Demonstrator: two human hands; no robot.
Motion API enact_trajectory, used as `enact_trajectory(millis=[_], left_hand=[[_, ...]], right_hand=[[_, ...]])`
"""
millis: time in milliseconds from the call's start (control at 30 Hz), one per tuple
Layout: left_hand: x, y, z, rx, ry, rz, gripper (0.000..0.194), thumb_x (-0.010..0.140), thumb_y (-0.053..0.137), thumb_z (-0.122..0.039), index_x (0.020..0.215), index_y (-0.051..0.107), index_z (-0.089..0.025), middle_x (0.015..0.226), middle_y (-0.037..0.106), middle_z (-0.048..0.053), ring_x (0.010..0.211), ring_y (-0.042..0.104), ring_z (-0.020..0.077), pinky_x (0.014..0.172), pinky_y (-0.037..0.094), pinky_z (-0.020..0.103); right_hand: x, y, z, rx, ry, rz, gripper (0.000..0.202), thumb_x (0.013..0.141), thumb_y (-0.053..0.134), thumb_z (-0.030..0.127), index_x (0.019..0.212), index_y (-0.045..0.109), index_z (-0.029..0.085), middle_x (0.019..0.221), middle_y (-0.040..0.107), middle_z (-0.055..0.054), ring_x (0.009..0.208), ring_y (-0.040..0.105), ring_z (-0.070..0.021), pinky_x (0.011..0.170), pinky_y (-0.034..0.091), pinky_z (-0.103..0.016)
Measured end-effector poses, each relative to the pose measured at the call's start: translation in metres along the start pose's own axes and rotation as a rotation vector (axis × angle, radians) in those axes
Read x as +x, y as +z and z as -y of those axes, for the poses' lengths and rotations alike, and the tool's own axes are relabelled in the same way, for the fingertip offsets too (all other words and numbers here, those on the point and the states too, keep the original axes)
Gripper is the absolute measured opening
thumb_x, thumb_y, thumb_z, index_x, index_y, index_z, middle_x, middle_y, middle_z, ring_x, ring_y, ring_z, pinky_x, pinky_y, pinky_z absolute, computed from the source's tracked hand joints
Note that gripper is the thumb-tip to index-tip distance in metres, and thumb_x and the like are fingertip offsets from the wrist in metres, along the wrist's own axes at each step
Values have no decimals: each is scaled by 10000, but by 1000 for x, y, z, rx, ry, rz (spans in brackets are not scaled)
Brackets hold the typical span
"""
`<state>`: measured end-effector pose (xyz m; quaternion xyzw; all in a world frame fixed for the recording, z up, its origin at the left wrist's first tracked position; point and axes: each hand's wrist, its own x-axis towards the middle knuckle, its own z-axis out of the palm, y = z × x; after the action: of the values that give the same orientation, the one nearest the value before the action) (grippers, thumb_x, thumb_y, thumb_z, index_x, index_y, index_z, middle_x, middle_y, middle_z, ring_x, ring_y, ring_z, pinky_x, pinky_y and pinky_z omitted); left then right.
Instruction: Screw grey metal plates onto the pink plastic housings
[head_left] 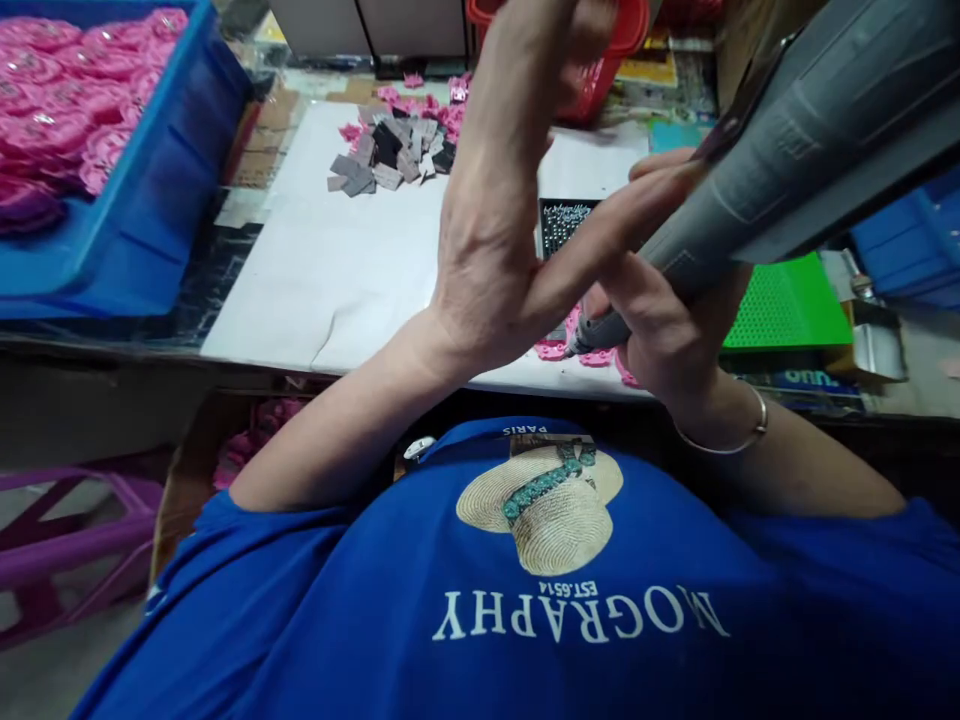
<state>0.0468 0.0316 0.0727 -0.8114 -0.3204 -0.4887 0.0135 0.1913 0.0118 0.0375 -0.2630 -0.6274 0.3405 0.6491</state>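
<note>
My right hand (675,320) is wrapped around a grey electric screwdriver (780,150) that slants down to the left. Its tip is low, close to pink plastic parts (551,351) at the front edge of the white sheet. In front of the camera rises my left hand (495,210), fingers stretched upward and leaving the top of the view. The left thumb reaches right toward the screwdriver body; whether it touches cannot be told. Behind it, partly hidden, is a black tray of small screws (566,222).
Grey and black flat pieces (397,150) lie heaped on the white sheet (300,270) with more pink parts. A blue bin (150,240) of pink pieces stands left. At right lie a green perforated tray (787,300) and a metal box (877,340). A red basket (585,90) is behind.
</note>
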Motion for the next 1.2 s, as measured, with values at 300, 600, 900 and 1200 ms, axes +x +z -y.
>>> enact_trajectory(millis=[300, 600, 900, 1200], left_hand=[[-79, 15, 18, -396, -403, 27, 185, 921, 635, -313, 1042, 688, -185, 802, 609, 19, 703, 550, 98, 665, 490, 257], [-79, 12, -7, -1249, -1197, 482, 349, 722, 800, -427, 893, 708, -137, 723, 656, 4, 496, 515, 51, 410, 354, 168], [-88, 12, -3, -1018, -1034, 375, 292, 779, 753, -422, 774, 716, -132, 592, 602, -15, 469, 493, 61, 441, 396, 185], [-83, 11, -3, -955, -1015, 333, 191, 734, 786, -323, 809, 769, -148, 694, 703, 21, 544, 546, 84, 514, 441, 207]], right_hand=[[0, -9, 0, 21, -2, 6, 360, 808, 777, 296, 1118, 599, 331, 852, 622, 47, 479, 499, -83, 418, 424, -246], [19, 5, 34, 53, -95, -190, 283, 836, 680, 378, 1113, 626, 357, 926, 563, 6, 484, 405, -75, 391, 357, -232], [15, 6, 42, -11, -13, -209, 270, 823, 654, 416, 1091, 625, 407, 952, 578, 12, 486, 425, -103, 401, 407, -266], [19, 6, 40, 49, -79, -259, 257, 799, 681, 347, 1055, 664, 335, 914, 602, -8, 480, 450, -93, 370, 351, -254]])
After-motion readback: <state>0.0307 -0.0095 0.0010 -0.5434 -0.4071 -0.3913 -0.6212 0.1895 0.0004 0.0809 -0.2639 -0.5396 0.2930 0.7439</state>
